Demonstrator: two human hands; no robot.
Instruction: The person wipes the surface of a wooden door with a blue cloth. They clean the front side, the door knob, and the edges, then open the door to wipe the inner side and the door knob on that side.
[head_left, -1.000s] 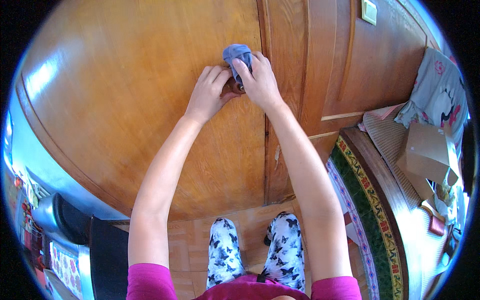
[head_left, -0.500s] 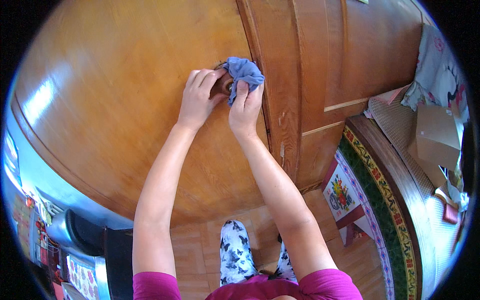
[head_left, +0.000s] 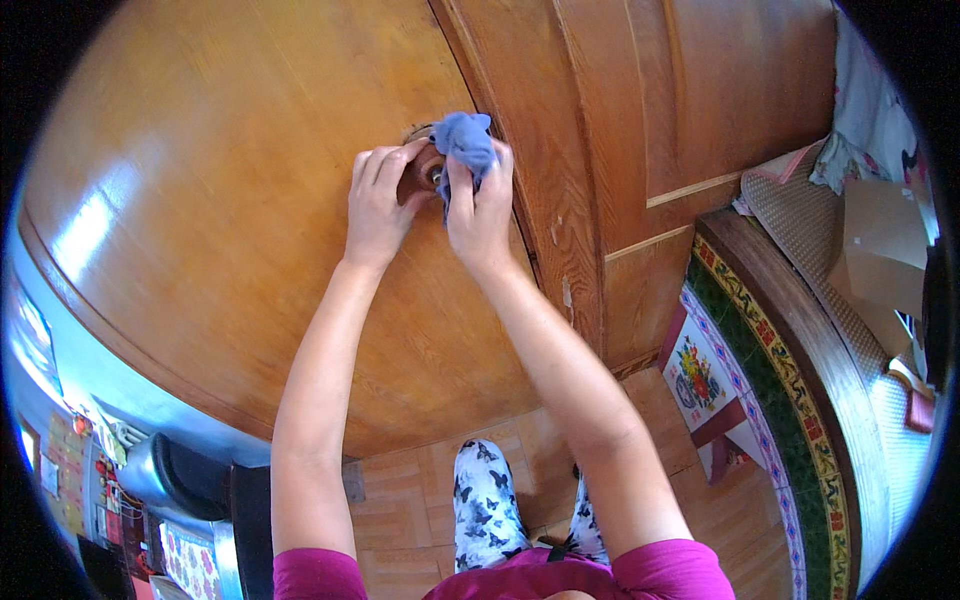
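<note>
Upper left filled by a wooden door (head_left: 230, 250). Right side bounded by a raised ledge (head_left: 815, 435) faced with green tile and a patterned band. At far right, a cardboard box (head_left: 885, 232) is seen. Left of the ledge, a flower-painted panel (head_left: 697, 380); its small marks cannot be read. Above centre, fingers of the left hand (head_left: 378, 215) curled; those of the right hand (head_left: 482, 212) closed on a blue cloth (head_left: 465, 138). Between them, a round brown knob (head_left: 430, 163) is gripped by the left, partly hidden by cloth.
</note>
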